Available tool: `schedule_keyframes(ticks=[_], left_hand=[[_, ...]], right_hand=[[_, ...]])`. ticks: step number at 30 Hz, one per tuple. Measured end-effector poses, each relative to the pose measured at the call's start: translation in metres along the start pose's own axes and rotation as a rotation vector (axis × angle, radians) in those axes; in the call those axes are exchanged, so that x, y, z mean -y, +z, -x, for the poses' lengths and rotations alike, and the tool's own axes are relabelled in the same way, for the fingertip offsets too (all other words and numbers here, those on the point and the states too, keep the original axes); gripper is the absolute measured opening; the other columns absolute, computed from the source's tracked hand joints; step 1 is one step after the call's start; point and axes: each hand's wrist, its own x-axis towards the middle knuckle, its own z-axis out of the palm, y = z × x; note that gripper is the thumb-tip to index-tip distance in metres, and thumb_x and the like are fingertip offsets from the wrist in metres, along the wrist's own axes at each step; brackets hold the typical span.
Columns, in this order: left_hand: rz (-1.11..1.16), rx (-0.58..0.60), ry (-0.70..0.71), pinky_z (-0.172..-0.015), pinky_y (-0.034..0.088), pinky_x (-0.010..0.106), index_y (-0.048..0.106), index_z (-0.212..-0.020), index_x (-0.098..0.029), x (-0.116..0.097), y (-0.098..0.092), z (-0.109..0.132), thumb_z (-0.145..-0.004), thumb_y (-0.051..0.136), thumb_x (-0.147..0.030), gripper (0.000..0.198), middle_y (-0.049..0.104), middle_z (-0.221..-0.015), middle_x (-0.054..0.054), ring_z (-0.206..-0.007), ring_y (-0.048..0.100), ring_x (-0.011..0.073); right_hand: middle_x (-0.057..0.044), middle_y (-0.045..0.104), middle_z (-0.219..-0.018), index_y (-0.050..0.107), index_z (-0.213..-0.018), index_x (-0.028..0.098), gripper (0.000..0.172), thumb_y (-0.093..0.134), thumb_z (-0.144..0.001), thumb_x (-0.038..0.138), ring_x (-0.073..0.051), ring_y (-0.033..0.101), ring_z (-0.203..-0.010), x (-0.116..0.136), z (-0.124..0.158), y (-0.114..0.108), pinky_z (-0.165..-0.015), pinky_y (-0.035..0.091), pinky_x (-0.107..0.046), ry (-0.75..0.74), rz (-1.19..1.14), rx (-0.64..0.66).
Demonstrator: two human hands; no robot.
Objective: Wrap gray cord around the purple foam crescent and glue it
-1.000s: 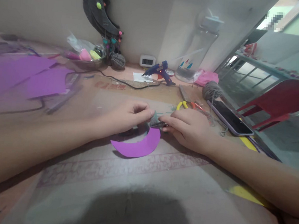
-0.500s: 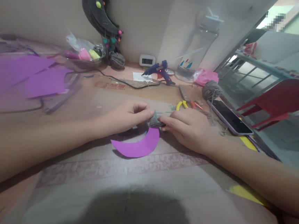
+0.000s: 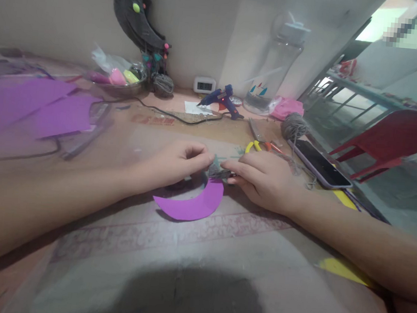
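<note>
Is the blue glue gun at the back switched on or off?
Likely on: a small red light glows on the body of the glue gun.

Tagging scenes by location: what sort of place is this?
Probably a home craft desk: a blue hot glue gun, a ball of twine and purple sheets lie on it, and the left hand and right hand pinch a small grey piece at a purple crescent cutout.

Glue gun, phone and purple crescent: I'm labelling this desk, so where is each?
Glue gun (image 3: 221, 98), head view, on its blue body.
Phone (image 3: 319, 164), head view, on its dark screen.
Purple crescent (image 3: 193, 206), head view, on its wide middle.
</note>
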Motion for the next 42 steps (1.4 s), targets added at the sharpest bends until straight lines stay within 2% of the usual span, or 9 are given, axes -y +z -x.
schedule_keyframes(ticks=[15,21,28,42], left_hand=[[0.009,0.009,0.010,-0.041,0.035,0.018,0.056,-0.071,-0.019,-0.0001,0.0002,-0.0010,-0.091,0.045,-0.044,0.034,0.062,-0.066,0.000,-0.046,0.050,0.0077],[0.000,0.010,0.009,-0.040,0.033,0.018,0.056,-0.071,-0.018,0.0000,0.0003,-0.0021,-0.091,0.044,-0.043,0.034,0.061,-0.065,-0.001,-0.045,0.047,0.0070],[-0.005,0.007,-0.002,-0.041,0.035,0.018,0.057,-0.073,-0.018,0.0016,0.0000,-0.0013,-0.092,0.044,-0.044,0.034,0.061,-0.065,-0.001,-0.046,0.050,0.0075],[-0.002,0.018,-0.001,-0.040,0.034,0.019,0.056,-0.073,-0.019,0.0022,-0.0001,-0.0029,-0.092,0.045,-0.044,0.034,0.061,-0.063,-0.002,-0.044,0.048,0.0069]], right_hand=[[-0.002,0.062,-0.071,0.068,-0.099,0.018,0.027,0.046,-0.098,0.033,-0.014,0.048,-0.063,-0.0003,0.0002,0.0008,-0.061,0.030,-0.030,-0.024,0.072,0.001],[-0.001,0.060,-0.068,0.067,-0.101,0.018,0.027,0.046,-0.099,0.035,-0.014,0.048,-0.064,0.0016,-0.0005,-0.0020,-0.060,0.028,-0.030,-0.062,0.110,0.041],[-0.001,0.060,-0.070,0.068,-0.099,0.017,0.027,0.047,-0.098,0.034,-0.014,0.047,-0.063,0.0008,0.0002,0.0011,-0.060,0.028,-0.030,-0.028,0.073,0.010],[0.000,0.060,-0.070,0.067,-0.101,0.018,0.023,0.049,-0.098,0.032,-0.014,0.049,-0.065,0.0006,0.0005,-0.0003,-0.061,0.028,-0.031,-0.043,0.092,0.052]])
